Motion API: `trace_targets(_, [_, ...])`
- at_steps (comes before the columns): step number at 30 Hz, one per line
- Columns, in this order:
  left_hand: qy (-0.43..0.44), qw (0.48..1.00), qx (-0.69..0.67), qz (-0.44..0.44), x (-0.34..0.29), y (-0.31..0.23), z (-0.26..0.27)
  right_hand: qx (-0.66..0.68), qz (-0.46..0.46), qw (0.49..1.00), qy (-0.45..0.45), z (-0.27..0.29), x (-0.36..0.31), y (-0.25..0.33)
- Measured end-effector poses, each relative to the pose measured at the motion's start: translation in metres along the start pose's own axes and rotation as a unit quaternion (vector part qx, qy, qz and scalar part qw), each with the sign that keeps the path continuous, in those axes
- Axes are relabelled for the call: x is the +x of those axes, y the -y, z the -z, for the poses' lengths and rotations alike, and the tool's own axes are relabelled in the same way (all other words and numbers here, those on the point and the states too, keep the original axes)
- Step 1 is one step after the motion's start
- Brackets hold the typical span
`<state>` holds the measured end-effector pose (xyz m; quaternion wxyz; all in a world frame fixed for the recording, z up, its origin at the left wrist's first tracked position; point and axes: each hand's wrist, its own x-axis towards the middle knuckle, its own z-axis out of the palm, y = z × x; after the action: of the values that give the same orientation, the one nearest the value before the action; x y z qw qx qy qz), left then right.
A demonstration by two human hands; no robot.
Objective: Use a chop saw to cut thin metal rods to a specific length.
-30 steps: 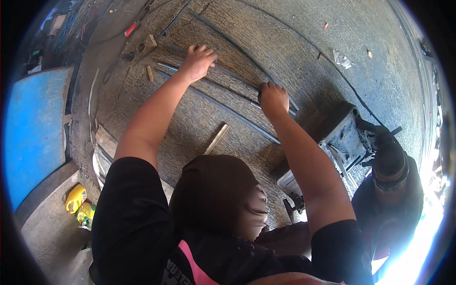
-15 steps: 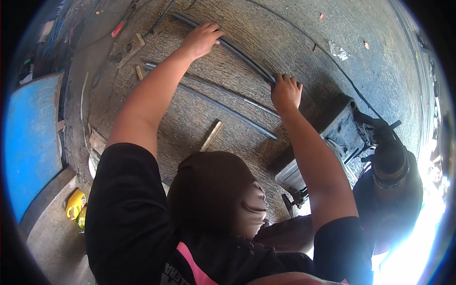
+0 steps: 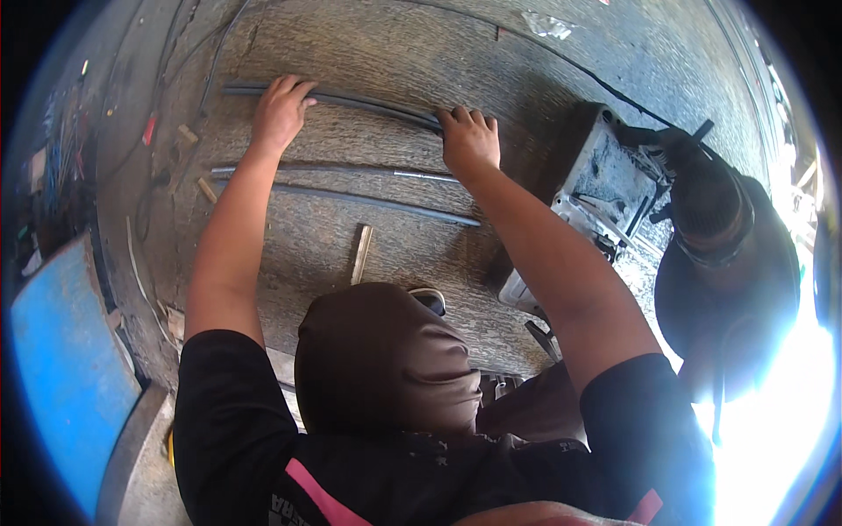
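Observation:
A pair of long grey metal pipes (image 3: 364, 102) lies close together across the far part of the rough floor. My left hand (image 3: 281, 112) is closed round them near their left end. Around their right end are the curled fingers of my right hand (image 3: 470, 138), which hide that end. Nearer to me, two thinner lengths rest roughly parallel: a pipe with a shiny section (image 3: 421, 175) and a plain grey pipe (image 3: 377, 206). Below these a short wooden stick (image 3: 361, 254) lies by my bent knee (image 3: 381, 359).
To the right stands a machine like a cut-off saw, with a grey metal base (image 3: 605, 175) and dark motor housing (image 3: 712, 215). A black cable (image 3: 570, 61) crosses the far floor. A blue panel (image 3: 70, 368) is at left, with wood scraps (image 3: 188, 134) farther off.
My view has turned, so the pipes now run nearly level across it and everything sits differently. Both hands keep their hold on the pipes. A shoe tip has appeared beside my knee.

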<state>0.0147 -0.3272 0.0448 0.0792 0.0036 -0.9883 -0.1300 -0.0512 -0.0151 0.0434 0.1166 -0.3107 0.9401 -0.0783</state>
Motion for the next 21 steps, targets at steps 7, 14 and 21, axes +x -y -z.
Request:
trace_targets(7, [0.031, 0.999, 0.032, 0.017, 0.002, -0.002, 0.002, 0.191, -0.352, 0.9, -0.17, -0.009, -0.042, -0.034])
trace_targets(14, [0.043, 0.998, 0.055, 0.01, 0.001, 0.004, -0.001, 0.249, -0.407, 0.875, -0.078, -0.013, -0.074, -0.056])
trace_targets(21, [0.055, 0.996, 0.063, 0.012, 0.003, 0.008, -0.002, 0.277, -0.363, 0.888, -0.064, -0.014, -0.06, -0.051])
